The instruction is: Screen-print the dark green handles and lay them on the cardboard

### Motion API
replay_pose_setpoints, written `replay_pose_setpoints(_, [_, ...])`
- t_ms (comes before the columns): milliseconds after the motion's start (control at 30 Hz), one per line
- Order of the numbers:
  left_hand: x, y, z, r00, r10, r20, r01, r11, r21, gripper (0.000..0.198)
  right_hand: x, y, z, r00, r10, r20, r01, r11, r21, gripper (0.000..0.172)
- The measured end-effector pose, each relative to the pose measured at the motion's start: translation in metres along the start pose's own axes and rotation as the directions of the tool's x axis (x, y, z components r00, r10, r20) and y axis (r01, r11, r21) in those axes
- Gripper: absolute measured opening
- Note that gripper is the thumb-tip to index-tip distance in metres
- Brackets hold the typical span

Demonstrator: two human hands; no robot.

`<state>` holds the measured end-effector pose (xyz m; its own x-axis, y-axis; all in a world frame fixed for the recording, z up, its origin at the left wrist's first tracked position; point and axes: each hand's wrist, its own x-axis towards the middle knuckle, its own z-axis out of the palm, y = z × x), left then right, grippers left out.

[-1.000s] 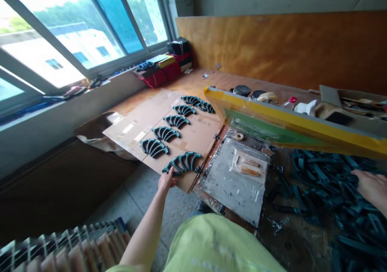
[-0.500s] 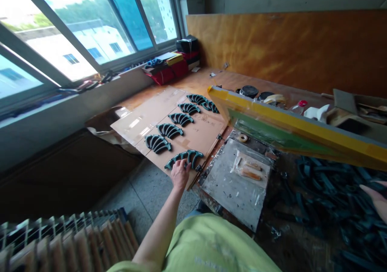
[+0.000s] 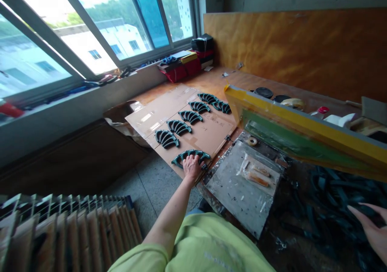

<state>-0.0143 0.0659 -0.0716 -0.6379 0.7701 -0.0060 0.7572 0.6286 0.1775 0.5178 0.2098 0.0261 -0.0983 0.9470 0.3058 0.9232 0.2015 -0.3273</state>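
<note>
On the cardboard sheet (image 3: 163, 106), several fans of dark green curved parts (image 3: 167, 139) lie in a slanting row. My left hand (image 3: 192, 166) rests on the nearest green parts (image 3: 179, 159) at the front edge of the cardboard, its fingers bent over them; whether it grips one is hidden. At the right edge, my right hand (image 3: 370, 223) is over a large pile of dark parts (image 3: 329, 199), thumb and fingers around a dark part (image 3: 367, 210).
A yellow-edged screen frame (image 3: 302, 120) slants above a grey plate (image 3: 238, 187) holding a plastic-wrapped piece. A tape roll (image 3: 252, 141) sits behind the plate. Wooden slats in a rack (image 3: 75, 235) stand lower left. Red boxes (image 3: 181, 70) lie by the window.
The view has shifted left, so the scene sits further right. My left hand stays at the nearest parts, its fingers now flatter over them. More of my right hand shows, around a dark part.
</note>
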Motion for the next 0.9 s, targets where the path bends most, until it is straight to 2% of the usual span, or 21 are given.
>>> replay_pose_setpoints(100, [-0.005, 0.000, 0.003, 0.999, -0.035, -0.011, 0.035, 0.999, -0.014, 0.033, -0.003, -0.006, 0.000, 0.989, -0.149, -0.024, 0.148, 0.988, -0.041, 0.045])
replay_pose_setpoints(233, [-0.012, 0.004, 0.010, 0.988, -0.150, -0.044, 0.148, 0.988, -0.040, 0.050, -0.005, -0.022, -0.005, 0.983, -0.181, -0.001, 0.181, 0.983, -0.041, 0.042])
replay_pose_setpoints(333, [-0.019, 0.008, 0.016, 0.957, -0.278, -0.079, 0.274, 0.960, -0.055, 0.061, -0.005, -0.039, -0.009, 0.978, -0.206, -0.018, 0.205, 0.978, -0.027, 0.038])
replay_pose_setpoints(467, [-0.025, 0.014, 0.024, 0.888, -0.450, -0.090, 0.440, 0.891, -0.115, 0.065, -0.007, -0.057, -0.010, 0.973, -0.229, -0.030, 0.229, 0.973, -0.001, 0.032])
replay_pose_setpoints(533, [-0.023, 0.015, 0.025, 0.890, -0.453, -0.052, 0.445, 0.887, -0.123, 0.062, -0.007, -0.064, -0.011, 0.972, -0.234, -0.014, 0.234, 0.972, 0.016, 0.030])
replay_pose_setpoints(600, [-0.019, 0.014, 0.025, 0.917, -0.398, -0.012, 0.394, 0.913, -0.108, 0.059, -0.006, -0.070, -0.010, 0.975, -0.224, -0.006, 0.224, 0.974, 0.032, 0.028])
replay_pose_setpoints(733, [-0.012, 0.007, 0.019, 0.943, -0.331, 0.010, 0.331, 0.938, -0.100, 0.055, -0.006, -0.078, -0.003, 0.993, -0.121, 0.016, 0.117, 0.983, 0.139, 0.025])
replay_pose_setpoints(833, [-0.012, -0.002, 0.011, 0.960, -0.281, 0.007, 0.280, 0.954, -0.103, 0.051, -0.009, -0.083, 0.001, 0.994, 0.087, 0.071, -0.101, 0.973, 0.210, 0.029])
replay_pose_setpoints(900, [-0.010, -0.008, 0.004, 0.970, -0.243, -0.009, 0.240, 0.966, -0.099, 0.049, -0.013, -0.089, 0.001, 0.965, 0.236, 0.116, -0.259, 0.932, 0.255, 0.031])
